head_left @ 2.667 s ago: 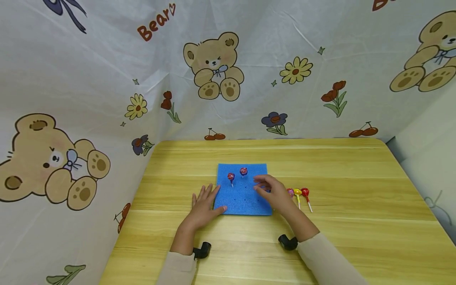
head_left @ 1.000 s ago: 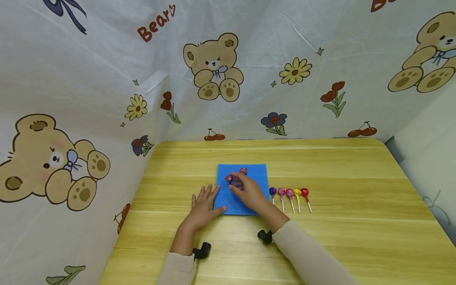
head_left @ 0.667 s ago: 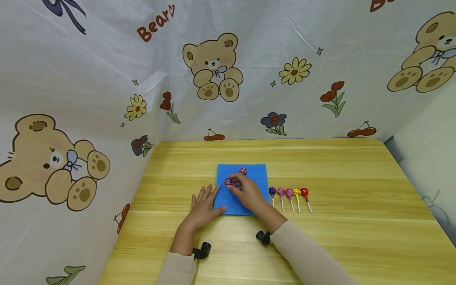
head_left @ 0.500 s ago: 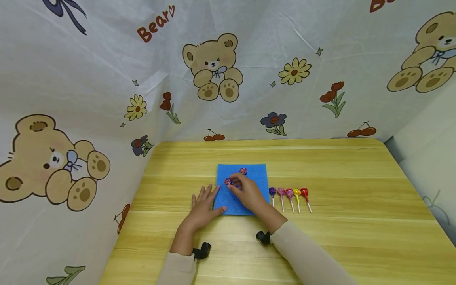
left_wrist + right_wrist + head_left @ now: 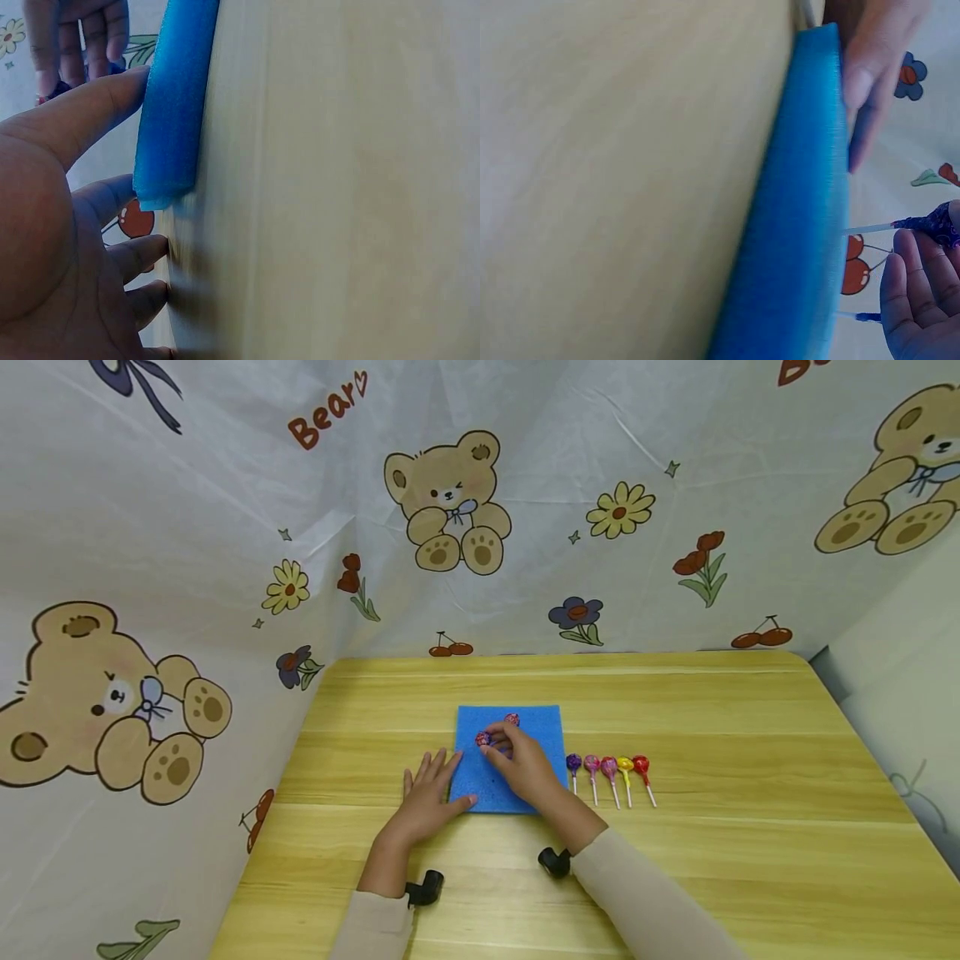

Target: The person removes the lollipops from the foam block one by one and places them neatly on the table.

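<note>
A blue foam block (image 5: 510,789) lies on the table with a few small holes in its top. My left hand (image 5: 426,802) is spread flat at its left edge, thumb on the front corner. With thumb and fingers my right hand (image 5: 528,768) pinches the head of a dark-wrapped lollipop (image 5: 482,739) over the block's left half. In the right wrist view this lollipop's white stick (image 5: 870,228) reaches the foam's upper face. Another wrapped lollipop (image 5: 512,720) stands in the foam farther back, partly behind my right fingers.
Right of the block several lollipops lie in a row, from a purple one (image 5: 573,763) to a yellow one (image 5: 626,765) and a red one (image 5: 641,765). A bear-print cloth (image 5: 525,610) hangs behind the wooden table (image 5: 735,735).
My right hand has moved left from the block's right side and taken hold of the left lollipop. Its head leaned left and has come slightly back up. The left hand stays still.
</note>
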Demonstrator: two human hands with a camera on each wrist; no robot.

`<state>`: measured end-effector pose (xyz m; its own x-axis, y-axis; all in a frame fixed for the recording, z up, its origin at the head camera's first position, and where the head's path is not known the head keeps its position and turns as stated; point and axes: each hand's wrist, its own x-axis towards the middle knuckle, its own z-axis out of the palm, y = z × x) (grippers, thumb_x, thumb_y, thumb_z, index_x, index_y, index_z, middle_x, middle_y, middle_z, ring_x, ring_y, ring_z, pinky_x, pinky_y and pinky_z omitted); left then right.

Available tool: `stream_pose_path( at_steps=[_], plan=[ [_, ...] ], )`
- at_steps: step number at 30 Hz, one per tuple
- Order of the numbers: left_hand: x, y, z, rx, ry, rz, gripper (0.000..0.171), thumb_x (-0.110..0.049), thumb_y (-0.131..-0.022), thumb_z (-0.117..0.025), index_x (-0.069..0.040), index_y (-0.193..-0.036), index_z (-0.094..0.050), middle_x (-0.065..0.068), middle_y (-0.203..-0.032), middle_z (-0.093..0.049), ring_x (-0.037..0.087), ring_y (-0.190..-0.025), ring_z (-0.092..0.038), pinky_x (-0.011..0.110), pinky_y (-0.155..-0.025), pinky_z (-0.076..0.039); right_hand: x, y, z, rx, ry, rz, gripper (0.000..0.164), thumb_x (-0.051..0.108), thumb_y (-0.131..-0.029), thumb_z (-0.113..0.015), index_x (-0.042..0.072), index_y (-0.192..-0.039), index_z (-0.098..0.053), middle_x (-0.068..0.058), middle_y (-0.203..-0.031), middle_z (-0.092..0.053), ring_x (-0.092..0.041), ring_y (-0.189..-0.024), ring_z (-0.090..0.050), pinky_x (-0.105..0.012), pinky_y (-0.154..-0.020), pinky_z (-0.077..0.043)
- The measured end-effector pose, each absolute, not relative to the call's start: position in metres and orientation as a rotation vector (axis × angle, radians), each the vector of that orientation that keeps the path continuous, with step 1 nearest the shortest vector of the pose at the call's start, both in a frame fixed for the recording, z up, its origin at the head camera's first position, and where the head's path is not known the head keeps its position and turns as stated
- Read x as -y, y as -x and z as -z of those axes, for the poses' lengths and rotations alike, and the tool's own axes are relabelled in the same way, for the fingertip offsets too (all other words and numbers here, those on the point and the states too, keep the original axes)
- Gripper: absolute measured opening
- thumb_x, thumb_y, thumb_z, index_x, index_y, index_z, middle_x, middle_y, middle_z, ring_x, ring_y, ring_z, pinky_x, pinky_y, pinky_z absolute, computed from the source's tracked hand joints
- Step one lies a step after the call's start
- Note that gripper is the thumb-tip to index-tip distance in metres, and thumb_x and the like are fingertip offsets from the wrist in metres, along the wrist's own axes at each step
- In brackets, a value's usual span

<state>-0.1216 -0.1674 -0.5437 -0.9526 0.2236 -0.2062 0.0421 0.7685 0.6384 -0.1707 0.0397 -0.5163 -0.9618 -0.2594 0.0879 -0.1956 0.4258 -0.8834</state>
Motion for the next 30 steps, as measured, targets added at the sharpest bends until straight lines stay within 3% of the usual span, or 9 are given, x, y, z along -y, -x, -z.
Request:
stream_pose_path(
  at_steps=[21, 30],
  plan=[
    [0.167, 0.122, 0.545, -2.699, -0.197, -0.954, 0.084, -0.055, -0.094, -0.065, -0.029, -0.162, -0.024, 0.008, -0.172, -0.01, 0.035, -0.16, 0.004, 0.068, -0.121, 0.012, -0.063, 0.162, 0.496, -2.536, 0.355, 1.762, 0.038, 0.025, -0.1, -0.065, 0.007, -0.133, -0.059, -0.007, -0.118, -0.068, -0.021, -0.112, -0.065, -0.04, -0.095, -0.055],
    [0.167, 0.122, 0.544, -2.698, -0.202, -0.954, 0.085, -0.055, -0.094, -0.065, -0.028, -0.163, -0.023, 0.009, -0.172, -0.01, 0.035, -0.159, 0.004, 0.068, -0.121, 0.013, -0.081, 0.156, 0.496, -2.528, 0.272, 1.803, 0.03, 0.025, -0.1, -0.065, 0.012, -0.126, -0.061, -0.008, -0.117, -0.068, -0.022, -0.11, -0.064, -0.042, -0.097, -0.054]
  ],
)
